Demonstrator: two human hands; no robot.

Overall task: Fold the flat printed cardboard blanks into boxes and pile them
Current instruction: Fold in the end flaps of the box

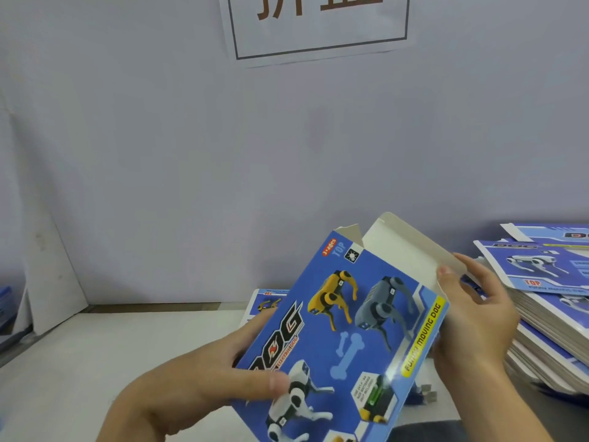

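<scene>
Above the counter (pixel 95 339), the box (pixel 344 330) is gripped at its side edges by the left hand (pixel 204 374) and right hand (pixel 475 317); being light, springy card, it is judged best held at the creases.

The wall sign (pixel 318 23) is cut off above, and the blank stack (pixel 548 314) runs off right.

We see two bare hands, the left hand (pixel 204 374) in the lower left of the frame and the right hand (pixel 475 317) at the right. Neither carries a glove, ring or watch, and both forearms are bare as far as the frame's lower edge. We make out short, plain, unpainted nails on the thumbs.
</scene>
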